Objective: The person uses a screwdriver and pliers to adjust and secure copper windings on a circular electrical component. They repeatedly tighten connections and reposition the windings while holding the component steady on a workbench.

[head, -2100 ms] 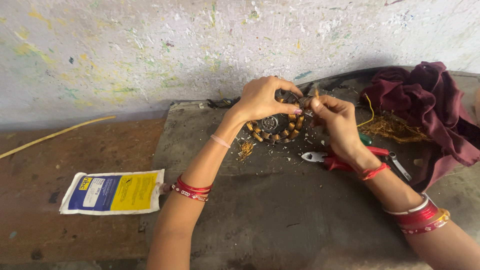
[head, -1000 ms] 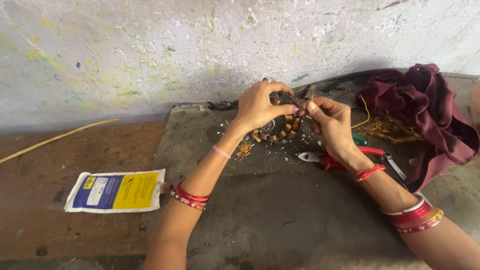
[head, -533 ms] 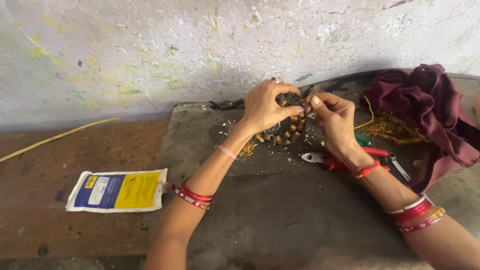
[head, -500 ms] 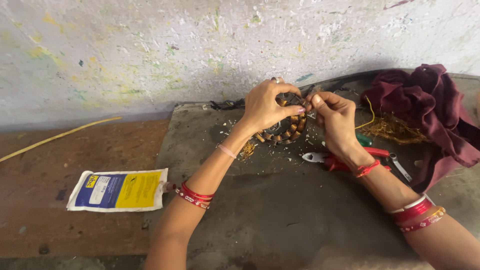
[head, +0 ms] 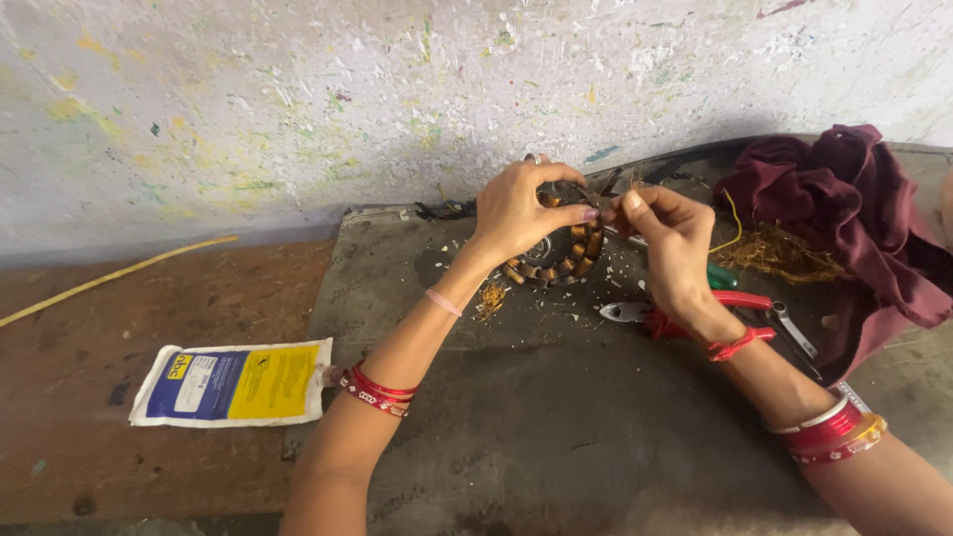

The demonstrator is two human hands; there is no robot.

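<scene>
A round motor stator (head: pixel 561 253) with copper-brown coils stands tilted on the grey slab (head: pixel 516 417) near the wall. My left hand (head: pixel 521 208) grips its upper rim. Just right of it, my right hand (head: pixel 667 233) pinches something small at the stator's upper right edge; what lies between the fingertips is too small to make out. Both wrists carry red bangles.
Red-handled pliers (head: pixel 685 313) and a metal tool (head: pixel 794 333) lie behind my right wrist. A maroon cloth (head: pixel 844 208) and a tangle of copper wire (head: pixel 779 256) sit at the right. A blue-and-yellow packet (head: pixel 233 382) lies on the brown floor at left. The paint-speckled wall (head: pixel 298 99) is close behind.
Both hands have stayed on the stator with only small finger shifts; the view has drifted slightly.
</scene>
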